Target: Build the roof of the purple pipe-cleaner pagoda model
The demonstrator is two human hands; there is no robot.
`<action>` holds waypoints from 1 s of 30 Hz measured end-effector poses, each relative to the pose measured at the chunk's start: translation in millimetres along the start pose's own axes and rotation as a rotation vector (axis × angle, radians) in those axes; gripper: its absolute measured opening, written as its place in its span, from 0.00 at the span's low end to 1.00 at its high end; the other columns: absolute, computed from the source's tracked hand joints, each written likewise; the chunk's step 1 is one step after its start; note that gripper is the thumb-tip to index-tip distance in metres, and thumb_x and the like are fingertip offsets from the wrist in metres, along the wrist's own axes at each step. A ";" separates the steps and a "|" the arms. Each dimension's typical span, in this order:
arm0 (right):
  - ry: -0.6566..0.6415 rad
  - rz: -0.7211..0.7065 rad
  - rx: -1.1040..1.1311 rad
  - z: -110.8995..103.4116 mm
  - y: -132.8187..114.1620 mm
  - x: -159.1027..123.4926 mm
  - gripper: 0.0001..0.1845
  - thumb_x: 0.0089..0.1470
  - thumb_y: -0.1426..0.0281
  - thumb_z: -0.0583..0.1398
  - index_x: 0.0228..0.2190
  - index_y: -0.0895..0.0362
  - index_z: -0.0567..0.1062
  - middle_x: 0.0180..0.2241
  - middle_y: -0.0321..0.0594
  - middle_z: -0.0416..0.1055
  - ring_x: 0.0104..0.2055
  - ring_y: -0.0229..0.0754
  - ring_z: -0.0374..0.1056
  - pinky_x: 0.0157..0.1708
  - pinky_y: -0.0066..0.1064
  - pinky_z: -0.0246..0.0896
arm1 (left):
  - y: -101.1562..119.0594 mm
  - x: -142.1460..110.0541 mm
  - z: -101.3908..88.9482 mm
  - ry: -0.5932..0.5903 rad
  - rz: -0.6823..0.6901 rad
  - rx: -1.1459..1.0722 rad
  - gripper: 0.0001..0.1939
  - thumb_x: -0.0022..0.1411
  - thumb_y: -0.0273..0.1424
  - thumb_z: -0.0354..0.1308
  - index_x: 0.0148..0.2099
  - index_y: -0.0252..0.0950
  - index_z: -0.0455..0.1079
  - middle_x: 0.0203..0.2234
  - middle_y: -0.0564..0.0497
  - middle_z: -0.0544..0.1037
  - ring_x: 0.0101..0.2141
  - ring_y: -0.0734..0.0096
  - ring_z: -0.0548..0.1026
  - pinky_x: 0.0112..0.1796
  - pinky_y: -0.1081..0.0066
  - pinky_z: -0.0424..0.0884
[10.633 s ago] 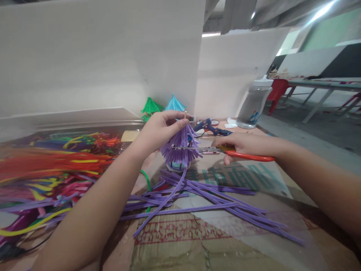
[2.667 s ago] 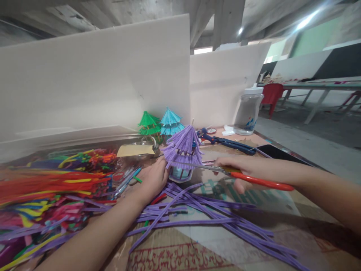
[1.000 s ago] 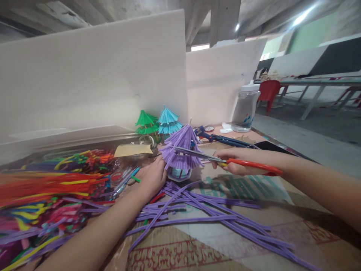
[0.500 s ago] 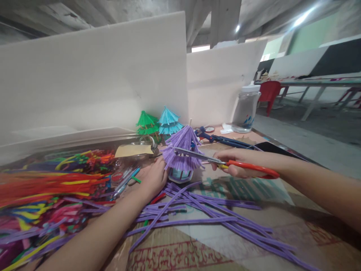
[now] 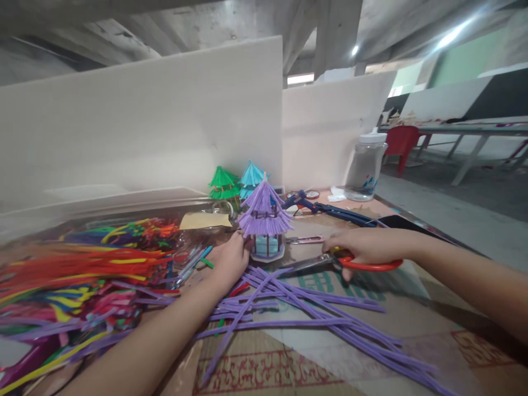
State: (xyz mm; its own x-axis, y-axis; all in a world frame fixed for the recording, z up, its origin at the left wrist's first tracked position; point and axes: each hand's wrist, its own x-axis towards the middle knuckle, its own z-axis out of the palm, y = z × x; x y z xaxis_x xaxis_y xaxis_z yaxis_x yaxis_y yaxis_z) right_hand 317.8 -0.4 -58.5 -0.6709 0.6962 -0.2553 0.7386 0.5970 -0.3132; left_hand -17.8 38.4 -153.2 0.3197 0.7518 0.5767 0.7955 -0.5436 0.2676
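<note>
A small model pavilion (image 5: 266,223) with a two-tier purple pipe-cleaner roof stands upright on the table. My left hand (image 5: 234,254) is closed at its lower left side, gripping it near the base; some fingertips are hidden. My right hand (image 5: 357,247) holds scissors (image 5: 371,266) with red handles. Their blades point left, low over the table, in front of the pavilion's base and apart from its roof. Loose purple pipe cleaners (image 5: 313,297) lie crossed just in front of the pavilion and under my left wrist.
Green (image 5: 224,182) and light-blue (image 5: 251,175) models stand behind. A glue gun (image 5: 301,201), a craft knife (image 5: 307,240) and a water bottle (image 5: 365,168) lie or stand to the right. Bundles of coloured pipe cleaners (image 5: 94,258) cover the left. White boards (image 5: 165,126) rise behind.
The scissors have come down from the roof's edge to near the tabletop. The pavilion, tilted before, now stands upright, turned a little. My left hand stays beside it; earlier it held the roof's top.
</note>
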 end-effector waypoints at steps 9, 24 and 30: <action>0.136 -0.001 -0.117 9.6 25.5 9.6 0.25 0.55 0.60 0.58 0.53 0.55 0.71 0.46 0.50 0.68 0.46 0.53 0.68 0.44 0.39 0.62 | 2.8 -0.4 -4.1 -0.098 0.047 0.041 0.08 0.64 0.27 0.52 0.42 0.34 0.71 0.41 0.43 0.77 0.42 0.59 0.76 0.46 0.61 0.73; 0.647 0.012 -0.240 -17.1 -22.0 30.2 0.12 0.61 0.64 0.56 0.34 0.56 0.78 0.33 0.42 0.76 0.33 0.43 0.70 0.32 0.32 0.59 | 6.0 1.6 -5.1 -0.200 -0.041 0.071 0.10 0.65 0.31 0.53 0.45 0.34 0.73 0.42 0.42 0.79 0.44 0.57 0.77 0.47 0.64 0.70; 1.031 -0.420 -0.317 -28.5 -62.3 68.3 0.11 0.63 0.65 0.56 0.41 0.55 0.77 0.38 0.46 0.75 0.42 0.45 0.69 0.43 0.39 0.63 | 7.6 2.3 -6.5 -0.209 -0.039 0.076 0.11 0.66 0.31 0.51 0.47 0.35 0.71 0.43 0.43 0.79 0.46 0.59 0.76 0.49 0.66 0.69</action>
State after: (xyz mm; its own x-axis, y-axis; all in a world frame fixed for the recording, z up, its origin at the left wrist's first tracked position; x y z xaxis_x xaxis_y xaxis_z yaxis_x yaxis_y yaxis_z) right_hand 227.8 21.2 -30.4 -0.6028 0.3268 0.7279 0.5516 0.8298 0.0843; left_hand -14.4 33.6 -144.8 0.3813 0.8372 0.3921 0.8432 -0.4888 0.2236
